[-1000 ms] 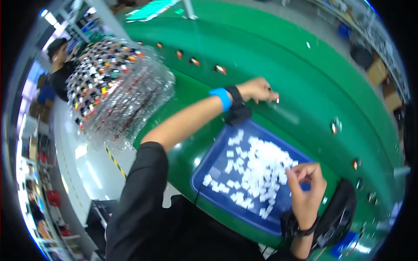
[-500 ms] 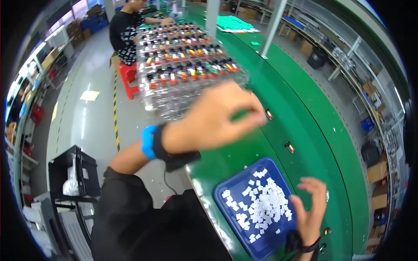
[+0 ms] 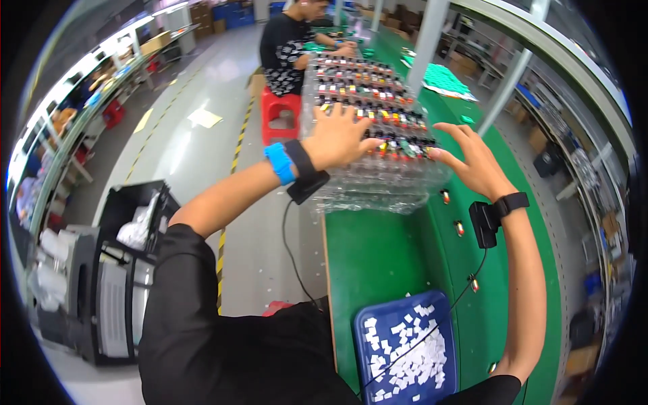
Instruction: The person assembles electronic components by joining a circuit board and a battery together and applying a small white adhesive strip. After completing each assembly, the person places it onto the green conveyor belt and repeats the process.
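A stack of clear plastic blister trays (image 3: 378, 185) stands on the green bench. Rows of small black, red and yellow parts (image 3: 388, 116) fill its top tray. My left hand (image 3: 337, 138), wearing a blue band and a black strap, reaches over the near left of the stack with fingers spread and nothing in them. At the near right corner is my right hand (image 3: 478, 165), fingers and thumb apart, also holding nothing. Whether either hand touches the trays I cannot tell. Closer to me lies a blue tray (image 3: 361, 337) with many small white paper pieces (image 3: 418, 354).
Several small red-and-black parts (image 3: 460, 229) lie spaced along the green strip (image 3: 499, 270) at right. A thin black cable (image 3: 453, 305) crosses above the blue tray. Beyond the stack, a person (image 3: 287, 47) sits on a red stool (image 3: 280, 111). A black crate (image 3: 131, 209) stands at left.
My left hand has moved back from the strip to the stack's left side. My right hand has risen from beside the blue tray to the stack's right corner. The view has shifted.
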Action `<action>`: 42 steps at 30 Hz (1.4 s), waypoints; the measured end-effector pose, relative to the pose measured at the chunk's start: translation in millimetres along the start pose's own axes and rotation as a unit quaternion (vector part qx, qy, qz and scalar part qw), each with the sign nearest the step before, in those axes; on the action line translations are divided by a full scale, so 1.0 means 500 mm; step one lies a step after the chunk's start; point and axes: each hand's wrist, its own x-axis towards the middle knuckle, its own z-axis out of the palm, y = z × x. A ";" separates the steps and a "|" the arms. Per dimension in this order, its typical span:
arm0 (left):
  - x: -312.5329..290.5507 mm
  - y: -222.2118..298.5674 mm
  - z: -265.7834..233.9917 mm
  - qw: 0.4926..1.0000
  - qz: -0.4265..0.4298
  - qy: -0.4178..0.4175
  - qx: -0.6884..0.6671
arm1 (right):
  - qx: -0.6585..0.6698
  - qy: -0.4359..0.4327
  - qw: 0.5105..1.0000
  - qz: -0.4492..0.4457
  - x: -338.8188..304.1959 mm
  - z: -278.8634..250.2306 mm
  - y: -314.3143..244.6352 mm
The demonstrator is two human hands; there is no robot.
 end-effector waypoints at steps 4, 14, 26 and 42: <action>0.002 0.028 -0.004 0.999 -0.020 -0.011 0.045 | 0.071 -0.004 0.997 -0.011 0.073 0.115 0.060; 0.026 -0.010 0.023 0.995 -0.004 -0.030 -0.093 | -0.025 0.022 0.999 -0.025 0.121 0.193 0.068; 0.015 -0.033 0.037 0.972 0.003 -0.042 -0.232 | -0.071 0.008 0.992 -0.106 0.127 0.200 0.060; -0.008 -0.058 -0.024 0.972 -0.025 0.007 -0.234 | 0.024 -0.002 0.999 -0.031 0.154 0.197 0.023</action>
